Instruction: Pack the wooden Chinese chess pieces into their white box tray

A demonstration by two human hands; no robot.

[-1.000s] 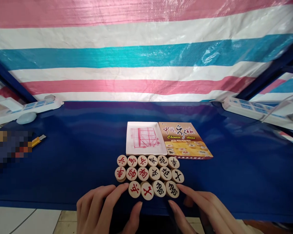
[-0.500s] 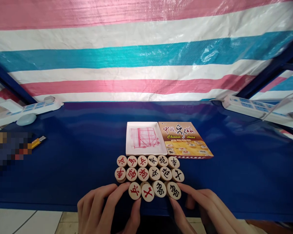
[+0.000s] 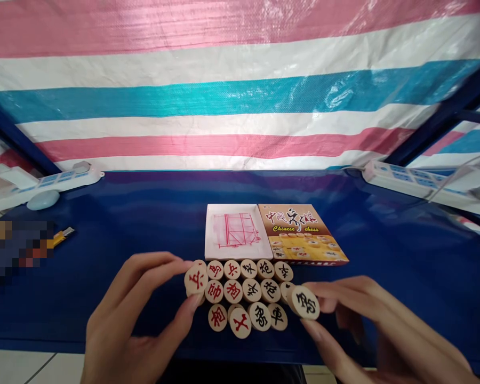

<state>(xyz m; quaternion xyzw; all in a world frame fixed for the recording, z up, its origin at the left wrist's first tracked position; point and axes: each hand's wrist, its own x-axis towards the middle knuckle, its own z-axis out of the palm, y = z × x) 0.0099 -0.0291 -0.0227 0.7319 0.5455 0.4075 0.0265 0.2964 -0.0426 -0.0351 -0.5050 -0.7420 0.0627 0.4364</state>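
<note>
Round wooden Chinese chess pieces [image 3: 244,290] lie in rows on the blue table [image 3: 144,224], some marked red, some black. My left hand [image 3: 132,325] pinches a red-marked piece [image 3: 196,279] between thumb and fingers, lifted just above the left end of the rows. On the other side, my right hand [image 3: 376,325] grips a black-marked piece [image 3: 305,302] raised at the right end. Behind the rows sit a white open box tray [image 3: 237,233] with a folded red-lined sheet inside and the orange box lid [image 3: 300,233] printed "Chinese chess".
White power strips lie at the far left [image 3: 44,181] and far right [image 3: 416,181] of the table. A yellow utility knife [image 3: 63,235] rests at the left beside a blurred patch. A striped pink, white and blue tarp [image 3: 240,85] hangs behind. The table's front edge runs under my hands.
Both hands have each picked a piece off the front row and lifted it, left hand a red one, right hand a black one. Other pieces now show in the front row.
</note>
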